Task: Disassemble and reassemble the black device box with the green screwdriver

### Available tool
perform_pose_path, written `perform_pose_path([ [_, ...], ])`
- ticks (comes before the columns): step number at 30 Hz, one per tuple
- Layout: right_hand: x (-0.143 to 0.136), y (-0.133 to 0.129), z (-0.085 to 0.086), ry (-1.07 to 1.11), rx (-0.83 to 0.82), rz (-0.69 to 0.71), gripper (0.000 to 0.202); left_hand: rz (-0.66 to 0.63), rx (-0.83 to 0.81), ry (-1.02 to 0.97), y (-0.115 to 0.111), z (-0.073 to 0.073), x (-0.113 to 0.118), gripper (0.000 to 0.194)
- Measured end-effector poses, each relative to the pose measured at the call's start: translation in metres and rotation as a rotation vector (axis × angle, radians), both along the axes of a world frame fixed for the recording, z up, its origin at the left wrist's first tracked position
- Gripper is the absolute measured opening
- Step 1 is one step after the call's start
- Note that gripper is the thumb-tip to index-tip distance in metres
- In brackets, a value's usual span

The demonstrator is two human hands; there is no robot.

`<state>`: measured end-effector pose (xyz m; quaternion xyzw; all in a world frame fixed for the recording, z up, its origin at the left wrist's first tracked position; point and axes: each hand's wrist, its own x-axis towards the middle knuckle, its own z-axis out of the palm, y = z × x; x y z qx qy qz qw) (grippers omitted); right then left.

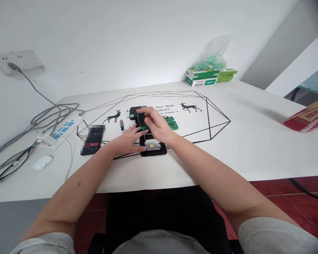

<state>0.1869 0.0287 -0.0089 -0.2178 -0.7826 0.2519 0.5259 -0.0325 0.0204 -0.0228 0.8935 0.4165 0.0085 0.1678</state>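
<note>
My right hand (157,124) grips a green-and-black screwdriver (141,120), held upright. Its shaft points down at a black device (153,152) with a silver metal plate (153,145) inside. Spread fingers of my left hand (129,140) rest on the left side of the device, around the screwdriver's shaft. Behind my hands is another black part (134,112), partly covered. A green circuit board (172,123) lies just right of my right hand. A second, smaller screwdriver (122,124) lies beyond my left hand. The exact contact of the screwdriver's tip is too small to tell.
At the left are a phone (92,140), a white earbud case (42,162), a power strip (62,131) with grey cables and black glasses (13,166). Green boxes (202,74) with a plastic bag (213,56) stand by the wall. A red package (307,116) is far right.
</note>
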Motion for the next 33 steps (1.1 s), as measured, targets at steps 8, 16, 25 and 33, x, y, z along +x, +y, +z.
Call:
perform_pose_path([
  [8,-0.002,-0.004,0.002,0.207,-0.240,0.142,0.022,-0.008,0.021,0.001,0.004,-0.006,-0.003,0.092],
  [16,-0.006,-0.010,0.003,0.167,-0.296,0.103,0.039,-0.069,0.074,-0.080,0.008,-0.012,-0.005,0.087],
  [25,-0.002,-0.002,-0.002,0.018,0.016,-0.118,0.037,-0.015,0.043,-0.027,0.006,-0.011,-0.005,0.091],
  [33,-0.002,0.000,-0.004,0.033,0.250,-0.291,0.042,0.030,-0.018,0.038,-0.001,0.000,0.000,0.094],
])
